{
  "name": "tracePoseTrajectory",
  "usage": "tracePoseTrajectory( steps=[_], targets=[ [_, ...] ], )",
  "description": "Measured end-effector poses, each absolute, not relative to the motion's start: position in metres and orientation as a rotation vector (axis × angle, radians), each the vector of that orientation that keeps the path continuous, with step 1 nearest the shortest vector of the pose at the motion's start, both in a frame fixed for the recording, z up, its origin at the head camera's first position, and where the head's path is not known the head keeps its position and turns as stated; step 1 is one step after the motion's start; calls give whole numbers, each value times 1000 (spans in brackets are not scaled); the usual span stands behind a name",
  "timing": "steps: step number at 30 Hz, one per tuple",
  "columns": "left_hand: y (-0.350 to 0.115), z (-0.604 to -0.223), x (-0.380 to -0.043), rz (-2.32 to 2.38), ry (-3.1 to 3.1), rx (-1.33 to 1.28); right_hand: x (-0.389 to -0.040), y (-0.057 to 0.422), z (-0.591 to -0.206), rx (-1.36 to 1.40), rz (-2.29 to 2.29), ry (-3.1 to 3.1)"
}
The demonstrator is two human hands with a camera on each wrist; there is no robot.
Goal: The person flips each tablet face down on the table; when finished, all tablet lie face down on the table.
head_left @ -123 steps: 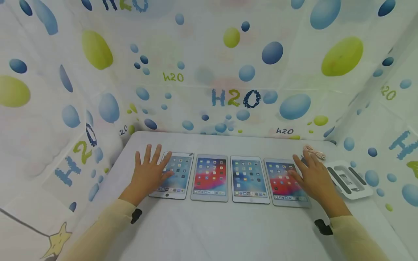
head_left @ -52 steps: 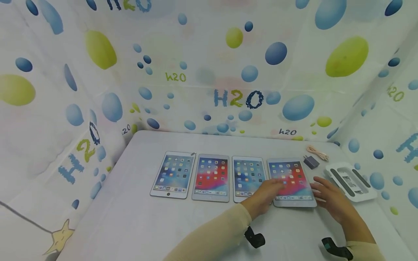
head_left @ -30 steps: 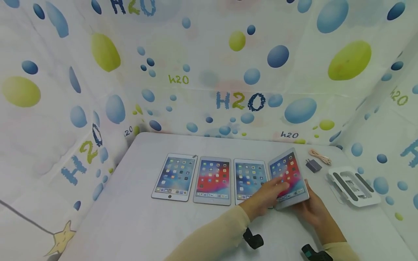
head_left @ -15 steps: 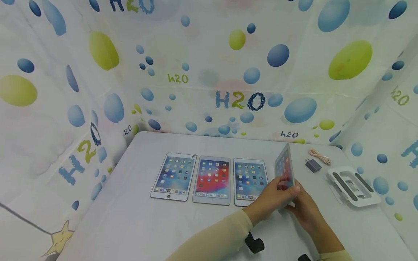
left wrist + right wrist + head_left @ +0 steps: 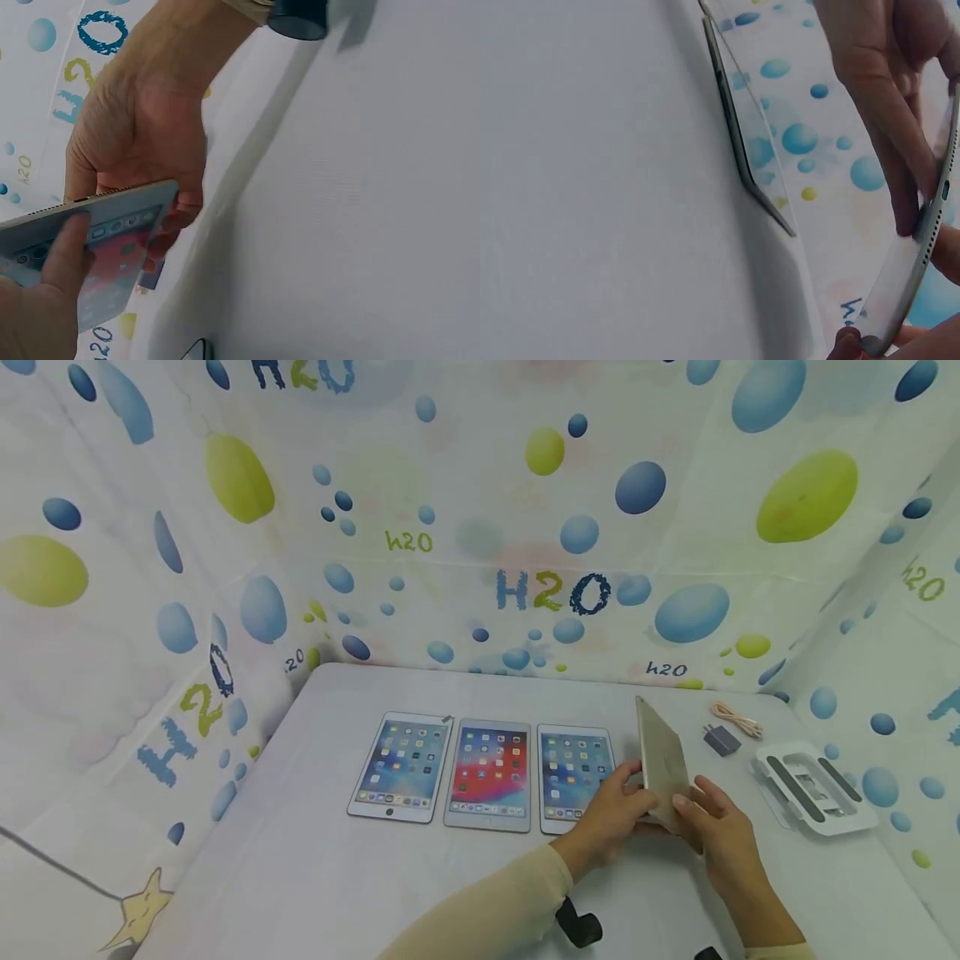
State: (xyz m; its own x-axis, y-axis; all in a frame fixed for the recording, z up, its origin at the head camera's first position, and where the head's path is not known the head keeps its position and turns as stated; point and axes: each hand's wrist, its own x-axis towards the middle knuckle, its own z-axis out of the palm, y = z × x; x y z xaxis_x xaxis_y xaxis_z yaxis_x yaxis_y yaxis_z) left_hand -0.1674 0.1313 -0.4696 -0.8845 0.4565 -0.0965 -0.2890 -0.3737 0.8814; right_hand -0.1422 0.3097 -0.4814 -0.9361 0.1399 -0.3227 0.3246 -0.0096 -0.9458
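A tablet stands on edge above the table between my two hands, its pale back turned to the right in the head view. My left hand grips its lower left part, and my right hand holds the lower right, thumb on the back. In the left wrist view the red and blue screen of the tablet shows, with a finger of my left hand lying across it. The edge with speaker holes and port faces the right wrist camera on the tablet.
Three more tablets lie screen up in a row: a white one, a red-screened one and a blue-screened one. Right of them are a dark charger plug, a coiled cable and a white plastic tray. Patterned curtains enclose the table.
My left hand crossed from the leftmost tablet to the rightmost one. Both hands took hold of that tablet, raised it and turned it on edge, from screen showing to back showing.
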Motion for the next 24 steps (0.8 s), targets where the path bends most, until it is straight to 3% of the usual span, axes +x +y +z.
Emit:
tracePoseTrajectory(
  steps=[12,24],
  targets=[
    [144,-470,-168,1924,2104,115,-149,338,-491,447,-1852,2425],
    [144,-469,-170,1774,2231,-129,-166,351,-490,304,-1421,2666]
  ],
)
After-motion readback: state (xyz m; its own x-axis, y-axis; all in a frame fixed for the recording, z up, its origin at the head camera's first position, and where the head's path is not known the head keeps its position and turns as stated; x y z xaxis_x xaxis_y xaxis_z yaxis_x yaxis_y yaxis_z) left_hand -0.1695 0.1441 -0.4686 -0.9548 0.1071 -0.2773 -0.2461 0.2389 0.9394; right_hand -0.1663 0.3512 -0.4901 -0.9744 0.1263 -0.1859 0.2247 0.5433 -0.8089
